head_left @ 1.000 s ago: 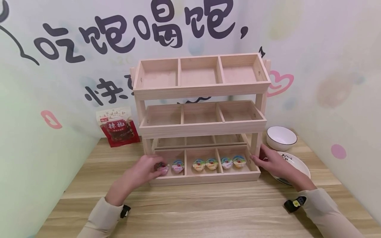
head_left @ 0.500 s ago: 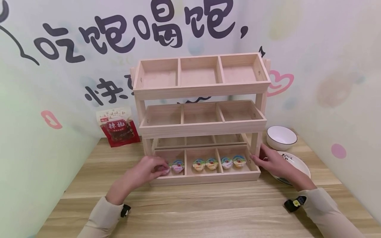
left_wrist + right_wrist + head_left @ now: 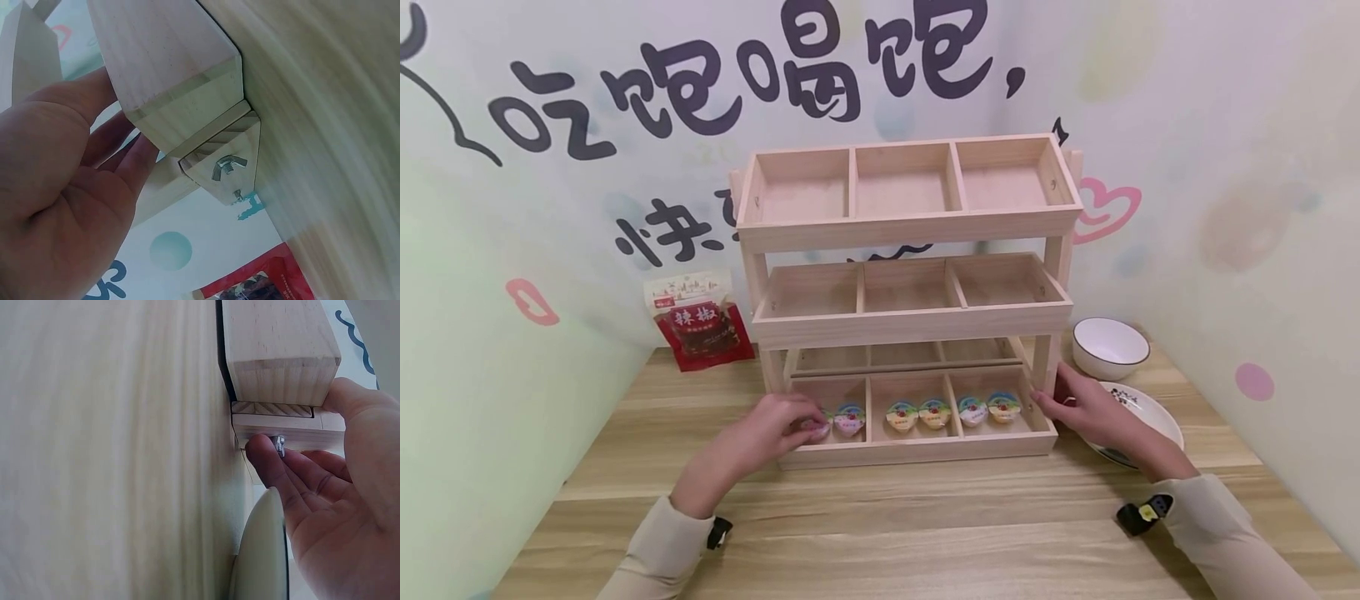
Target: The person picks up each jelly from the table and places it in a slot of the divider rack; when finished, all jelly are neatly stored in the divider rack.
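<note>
A three-tier wooden rack (image 3: 913, 327) stands on the table, each tier split into three compartments. My left hand (image 3: 769, 432) reaches into the bottom tier's left compartment, fingers curled over a pink-lidded jelly cup (image 3: 817, 433) that they partly hide. Another jelly cup (image 3: 850, 419) sits to its right. The middle and right compartments hold two cups each, such as a yellow-lidded cup (image 3: 902, 416). At the rack's right end, my right hand (image 3: 1086, 407) grips the bottom tier's side; in the right wrist view its fingers (image 3: 312, 478) lie by a metal bolt (image 3: 278, 445).
Behind the rack on the left leans a red snack pouch (image 3: 700, 323). A white bowl (image 3: 1109, 348) and a patterned plate (image 3: 1159, 421) are at the right, the plate partly under my right forearm. Walls rise behind and on both sides of the wooden table (image 3: 895, 533).
My left hand's fingers have lowered slightly over the leftmost jelly cup and shifted a little to the right. The right hand has stayed on the rack's end.
</note>
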The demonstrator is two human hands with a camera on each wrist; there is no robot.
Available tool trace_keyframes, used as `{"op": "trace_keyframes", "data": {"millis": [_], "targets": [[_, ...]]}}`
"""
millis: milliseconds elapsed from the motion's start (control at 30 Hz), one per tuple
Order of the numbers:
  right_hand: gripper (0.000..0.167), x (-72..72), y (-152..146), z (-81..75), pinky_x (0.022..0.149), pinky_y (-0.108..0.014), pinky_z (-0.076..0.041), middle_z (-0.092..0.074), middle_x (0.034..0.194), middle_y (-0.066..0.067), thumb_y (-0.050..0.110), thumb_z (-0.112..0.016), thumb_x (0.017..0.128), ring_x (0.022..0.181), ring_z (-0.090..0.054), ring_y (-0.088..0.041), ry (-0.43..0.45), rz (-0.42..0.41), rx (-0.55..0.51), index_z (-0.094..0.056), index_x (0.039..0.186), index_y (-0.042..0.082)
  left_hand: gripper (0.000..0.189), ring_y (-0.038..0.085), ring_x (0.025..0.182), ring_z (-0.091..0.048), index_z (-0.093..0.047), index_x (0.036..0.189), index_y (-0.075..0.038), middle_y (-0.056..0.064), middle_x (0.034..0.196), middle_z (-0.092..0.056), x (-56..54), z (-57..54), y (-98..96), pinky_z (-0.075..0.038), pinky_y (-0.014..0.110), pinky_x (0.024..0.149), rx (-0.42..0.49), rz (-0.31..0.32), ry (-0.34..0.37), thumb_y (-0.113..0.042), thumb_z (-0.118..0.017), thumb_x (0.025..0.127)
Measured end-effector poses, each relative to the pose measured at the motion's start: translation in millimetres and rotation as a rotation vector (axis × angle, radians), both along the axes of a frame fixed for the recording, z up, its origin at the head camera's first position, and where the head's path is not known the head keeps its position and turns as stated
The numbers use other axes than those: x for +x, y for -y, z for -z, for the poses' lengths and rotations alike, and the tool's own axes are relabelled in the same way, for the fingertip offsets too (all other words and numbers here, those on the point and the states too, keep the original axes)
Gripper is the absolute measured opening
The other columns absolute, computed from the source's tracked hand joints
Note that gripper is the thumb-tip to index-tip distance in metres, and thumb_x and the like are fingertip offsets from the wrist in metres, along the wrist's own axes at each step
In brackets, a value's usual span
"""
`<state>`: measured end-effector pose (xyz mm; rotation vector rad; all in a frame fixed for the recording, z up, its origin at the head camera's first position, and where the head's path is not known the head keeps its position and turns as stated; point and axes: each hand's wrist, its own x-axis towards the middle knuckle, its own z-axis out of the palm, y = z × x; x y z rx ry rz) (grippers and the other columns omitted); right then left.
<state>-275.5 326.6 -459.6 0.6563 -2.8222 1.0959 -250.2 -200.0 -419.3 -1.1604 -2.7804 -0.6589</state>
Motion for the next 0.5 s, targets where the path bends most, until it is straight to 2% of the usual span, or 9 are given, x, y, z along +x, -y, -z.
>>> {"op": "trace_keyframes", "data": {"millis": [233,500], "targets": [[0.056,-0.7,-1.1,1.0,0.075,-0.026,-0.059,-0.072,0.111,-0.008,0.026,-0.069,0.108,0.093,-0.067,-0.010,0.001,-0.003,-0.004,-0.045,0.153,0.004,0.011,0.022,0.097,-0.076,-0.081,0.109,-0.005,0.007,0.107,-0.080,1.4,1.2,-2.4,-0.065,0.043,0.086,0.004,0.000,-0.013,-0.010,-0.078,0.099],[0.057,-0.4,-1.4,3.1,0.075,-0.026,-0.059,-0.072,0.112,-0.008,0.026,-0.069,0.108,0.093,-0.067,-0.010,0.001,-0.009,-0.012,-0.044,0.154,0.004,0.012,0.021,0.097,-0.075,-0.081,0.110,-0.006,0.007,0.107,-0.080,0.8,0.5,-0.9,-0.065,0.043,0.085,0.003,0.003,-0.007,-0.011,-0.079,0.099]]}}
